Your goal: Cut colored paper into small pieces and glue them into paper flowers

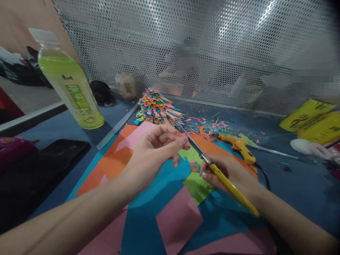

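My left hand (159, 145) pinches a small piece of pink paper (186, 141) between thumb and fingers, over the middle of the table. In my right hand (231, 170) is a pair of scissors (228, 186) with yellow handles, seen nearly edge-on. Its metal blades point up and left, close to the pink piece. Under both hands lie overlapping coloured paper sheets (156, 198) in blue, orange, green and pink. A little orange paper ring (194, 166) with blue bits around it rests near my right fingertips. Behind my left hand stands a cone (154, 106) covered in small coloured paper strips.
A yellow glue gun (237, 145) lies on the right among paper scraps (209, 127). To the left stand a drink bottle (71, 85) and a dark flat object (53, 170). Yellow packages (308, 115) lie at far right. A perforated metal panel (127, 42) closes off the back.
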Available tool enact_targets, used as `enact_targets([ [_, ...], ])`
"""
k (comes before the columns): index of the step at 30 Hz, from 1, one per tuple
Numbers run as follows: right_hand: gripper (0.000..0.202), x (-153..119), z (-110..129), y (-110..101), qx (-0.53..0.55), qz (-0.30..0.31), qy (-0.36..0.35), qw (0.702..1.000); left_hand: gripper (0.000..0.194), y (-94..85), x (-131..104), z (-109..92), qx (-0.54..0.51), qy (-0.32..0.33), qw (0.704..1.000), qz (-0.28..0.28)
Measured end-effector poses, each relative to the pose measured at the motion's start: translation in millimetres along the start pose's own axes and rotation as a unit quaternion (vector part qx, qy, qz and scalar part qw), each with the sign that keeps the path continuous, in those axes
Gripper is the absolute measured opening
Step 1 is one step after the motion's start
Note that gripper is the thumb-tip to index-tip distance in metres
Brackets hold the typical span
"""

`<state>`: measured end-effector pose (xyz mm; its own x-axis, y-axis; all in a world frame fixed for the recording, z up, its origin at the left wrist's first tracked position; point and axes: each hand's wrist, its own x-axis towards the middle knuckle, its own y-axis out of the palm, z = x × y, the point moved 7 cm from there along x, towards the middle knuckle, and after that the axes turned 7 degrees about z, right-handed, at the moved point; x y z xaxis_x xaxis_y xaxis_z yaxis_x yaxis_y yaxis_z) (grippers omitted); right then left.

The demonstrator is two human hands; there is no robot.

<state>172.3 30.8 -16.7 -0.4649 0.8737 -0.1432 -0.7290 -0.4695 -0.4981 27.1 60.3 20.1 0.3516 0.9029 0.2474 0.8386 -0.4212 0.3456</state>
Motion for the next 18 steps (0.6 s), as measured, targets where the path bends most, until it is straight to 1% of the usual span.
enact_targets([
  [9, 0.032, -0.1, 0.6, -0.7, 0.025, 0.003, 0.001, 1.000, 0.016, 0.0, -0.1, -2.6, -0.022, 0.001, 1.000, -0.012],
  [18, 0.033, -1.3, 2.2, -3.2, -0.010, -0.006, 0.000, 1.000, 0.015, -2.1, 1.6, -2.5, -0.033, 0.007, 0.999, -0.017],
])
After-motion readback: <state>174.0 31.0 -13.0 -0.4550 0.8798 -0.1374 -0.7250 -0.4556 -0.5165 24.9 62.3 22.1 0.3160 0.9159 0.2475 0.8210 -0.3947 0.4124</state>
